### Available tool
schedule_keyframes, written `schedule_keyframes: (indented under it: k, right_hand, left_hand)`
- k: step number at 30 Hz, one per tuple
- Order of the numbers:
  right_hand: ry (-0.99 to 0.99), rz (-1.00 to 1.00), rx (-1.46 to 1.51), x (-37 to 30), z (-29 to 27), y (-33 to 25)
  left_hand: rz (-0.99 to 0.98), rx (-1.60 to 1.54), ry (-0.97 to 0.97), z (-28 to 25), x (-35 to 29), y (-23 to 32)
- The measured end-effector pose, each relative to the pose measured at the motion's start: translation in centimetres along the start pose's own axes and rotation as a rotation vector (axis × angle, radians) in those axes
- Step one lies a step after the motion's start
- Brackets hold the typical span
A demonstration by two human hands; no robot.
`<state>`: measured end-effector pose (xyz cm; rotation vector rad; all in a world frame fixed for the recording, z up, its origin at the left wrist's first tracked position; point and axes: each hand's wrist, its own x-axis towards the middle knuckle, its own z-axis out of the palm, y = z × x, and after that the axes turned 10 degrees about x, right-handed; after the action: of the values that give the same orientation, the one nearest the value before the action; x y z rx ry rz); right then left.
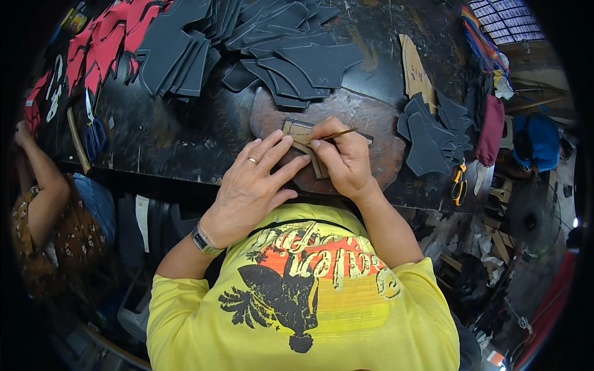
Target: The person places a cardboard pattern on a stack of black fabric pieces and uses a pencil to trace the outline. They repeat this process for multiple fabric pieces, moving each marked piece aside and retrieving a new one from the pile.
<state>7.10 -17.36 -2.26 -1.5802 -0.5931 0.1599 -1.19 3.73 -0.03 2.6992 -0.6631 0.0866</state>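
My left hand [250, 176] lies flat with its fingers spread, the fingertips at the edge of a tan cardboard template [297, 131]. That template rests on a dark piece of material [288, 122], whose rim shows around it. In a pinch, my right hand [346, 154] holds a slim brown pen-like tool [344, 132], its upper end pointing to the right. The tool's working tip is hidden behind my fingers. Beneath the work is a worn, brownish-red board [371, 111] on the black table [185, 136].
Dark cut pieces [309, 65] are piled beyond my hands, with red pieces [108, 40] at far left. Blue-handled scissors [94, 136] lie left; more dark pieces [427, 139], a long cardboard pattern [416, 71] and orange-handled cutters [459, 184] lie right. Another person's arm [46, 176] is at left.
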Motion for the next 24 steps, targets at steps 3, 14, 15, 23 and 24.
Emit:
schedule_keyframes:
  k: [3, 14, 15, 23, 24]
  right_hand:
    - [-0.068, -0.169, -0.199, 0.2, 0.5, 0.0]
    - [0.064, 0.209, 0.253, -0.2, -2.0, -1.5]
    - [0.014, 0.150, 0.195, -0.3, -2.3, -1.8]
    - [-0.272, -0.039, -0.144, -0.8, -2.7, -1.5]
    - [-0.303, -0.073, -0.174, -0.7, -2.8, -1.4]
  left_hand:
    - [-0.020, 0.016, -0.021, 0.2, 0.1, 0.3]
    - [-0.025, 0.037, -0.018, -0.4, 0.8, 0.8]
    - [-0.025, 0.038, -0.017, -0.4, 0.8, 0.8]
    - [-0.042, 0.045, -0.020, -0.1, 0.5, 0.9]
    - [-0.046, 0.050, -0.025, -0.1, 0.6, 0.8]
